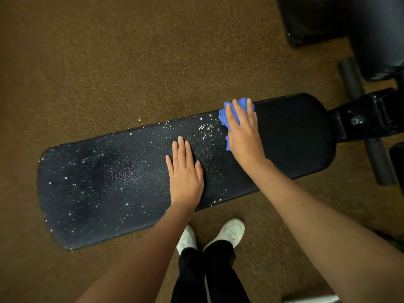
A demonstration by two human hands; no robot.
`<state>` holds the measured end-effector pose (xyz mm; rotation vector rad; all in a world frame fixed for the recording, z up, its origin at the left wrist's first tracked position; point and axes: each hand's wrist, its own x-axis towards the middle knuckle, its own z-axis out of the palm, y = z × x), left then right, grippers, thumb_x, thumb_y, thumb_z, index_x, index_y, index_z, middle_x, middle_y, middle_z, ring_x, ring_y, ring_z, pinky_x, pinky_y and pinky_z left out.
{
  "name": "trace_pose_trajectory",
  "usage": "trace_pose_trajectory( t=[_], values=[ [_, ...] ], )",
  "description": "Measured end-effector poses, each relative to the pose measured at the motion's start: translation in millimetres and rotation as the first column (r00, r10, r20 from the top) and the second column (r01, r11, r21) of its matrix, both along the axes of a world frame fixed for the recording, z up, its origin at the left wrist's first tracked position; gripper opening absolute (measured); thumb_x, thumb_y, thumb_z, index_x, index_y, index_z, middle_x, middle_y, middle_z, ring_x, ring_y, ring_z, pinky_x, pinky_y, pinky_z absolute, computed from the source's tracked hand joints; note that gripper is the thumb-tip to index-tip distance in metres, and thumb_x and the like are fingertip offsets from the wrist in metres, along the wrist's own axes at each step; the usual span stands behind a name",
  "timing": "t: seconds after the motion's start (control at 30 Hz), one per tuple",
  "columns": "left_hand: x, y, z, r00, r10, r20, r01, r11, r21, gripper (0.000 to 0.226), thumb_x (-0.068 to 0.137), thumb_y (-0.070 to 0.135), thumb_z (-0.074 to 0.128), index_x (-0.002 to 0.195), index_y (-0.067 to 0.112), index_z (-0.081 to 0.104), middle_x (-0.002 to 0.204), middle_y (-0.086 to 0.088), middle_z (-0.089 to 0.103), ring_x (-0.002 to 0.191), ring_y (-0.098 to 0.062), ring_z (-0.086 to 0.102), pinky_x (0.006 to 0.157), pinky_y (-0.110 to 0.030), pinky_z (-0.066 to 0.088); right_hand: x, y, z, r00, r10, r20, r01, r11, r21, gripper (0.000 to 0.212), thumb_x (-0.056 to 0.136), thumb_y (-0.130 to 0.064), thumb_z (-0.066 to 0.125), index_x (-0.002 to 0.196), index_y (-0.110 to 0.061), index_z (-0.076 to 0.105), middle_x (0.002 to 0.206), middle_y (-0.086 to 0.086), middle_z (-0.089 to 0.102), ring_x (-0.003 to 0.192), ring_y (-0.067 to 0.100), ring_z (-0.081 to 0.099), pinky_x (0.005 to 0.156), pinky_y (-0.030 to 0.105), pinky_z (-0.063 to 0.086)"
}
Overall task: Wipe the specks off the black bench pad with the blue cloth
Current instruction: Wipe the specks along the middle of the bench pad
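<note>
**Cloth meets the speck line on a gym bench**

A person leans over a black bench pad (290,136), pressing a crumpled blue cloth (227,115) onto it with the right hand (244,132). The fingers lie nearly straight and spread over the cloth, flattening it against the pad rather than clutching it, which looks suited to sweeping a broad strip at each pass. The cloth sits at the pad's far edge, toward the hinged end where the black metal frame (358,121) joins it, and bulges out past the fingertips and beside the thumb.

The left hand (185,169) rests flat on the pad's middle, fingers straight and together, holding nothing; it appears to steady the person's lean and brace the pad against the push of the wipe.

White specks (205,129) cluster thickly on the pad just beside the cloth, on the side away from the frame, and scatter thinly all the way to the pad's free end. The stretch between cloth and frame looks clean, suggesting the work runs from the hinged end outward, with most of the pad not yet done. A few specks lie on the brown speckled floor (109,62) just beyond the pad's far edge. White shoes (231,231) stand on the floor at the pad's near side.
</note>
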<state>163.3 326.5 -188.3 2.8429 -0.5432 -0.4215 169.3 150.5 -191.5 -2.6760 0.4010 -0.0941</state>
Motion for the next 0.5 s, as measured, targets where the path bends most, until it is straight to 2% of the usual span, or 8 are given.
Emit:
trace_pose_trajectory(
  t=[0.1,0.2,0.23,0.4,0.5],
  values=[
    [0,0,-1,1.000,-0.001,0.014,0.001,1.000,0.004,0.059,0.094,0.032,0.015,0.146,0.003,0.017,0.155,-0.012,0.012,0.143,-0.024,0.006,0.112,-0.044,0.004,2,6,-1,0.999,0.042,0.013,-0.041,0.999,-0.011,0.080,0.060,0.006,0.078,0.133,0.006,0.043,0.137,0.027,0.043,0.130,0.055,0.028,0.103,0.062,0.028],
    [0,0,0,1.000,0.003,0.008,-0.003,1.000,0.001,0.059,0.094,0.031,0.016,0.145,0.003,0.018,0.155,-0.012,0.013,0.143,-0.026,0.007,0.112,-0.045,0.006,-15,-2,-3,0.960,0.277,0.030,-0.277,0.961,-0.011,0.082,0.060,0.007,0.076,0.135,0.002,0.043,0.140,0.022,0.042,0.133,0.049,0.028,0.105,0.059,0.030],
    [-1,-1,0,1.000,0.006,0.003,-0.006,1.000,0.000,0.059,0.094,0.031,0.016,0.146,0.003,0.017,0.155,-0.012,0.012,0.143,-0.026,0.007,0.112,-0.045,0.006,-19,-10,-3,0.951,0.307,0.023,-0.307,0.951,-0.026,0.082,0.060,0.007,0.076,0.135,0.001,0.043,0.141,0.021,0.042,0.133,0.048,0.028,0.105,0.059,0.031],
    [-1,-2,1,1.000,0.007,-0.007,-0.007,1.000,0.018,0.059,0.095,0.032,0.014,0.146,0.004,0.012,0.156,-0.010,0.009,0.143,-0.024,0.003,0.113,-0.044,0.004,12,-19,-2,0.999,0.034,-0.002,-0.034,0.999,-0.011,0.077,0.060,0.007,0.076,0.132,0.005,0.045,0.136,0.026,0.045,0.129,0.054,0.031,0.102,0.061,0.028],
    [1,-1,1,1.000,0.001,-0.013,-0.001,1.000,0.029,0.058,0.095,0.031,0.015,0.146,0.003,0.015,0.155,-0.011,0.011,0.143,-0.024,0.005,0.113,-0.044,0.005,36,11,-2,0.997,0.070,0.015,-0.070,0.997,0.012,0.077,0.057,0.006,0.077,0.129,0.005,0.049,0.131,0.025,0.051,0.125,0.054,0.037,0.101,0.062,0.030]
  ],
)
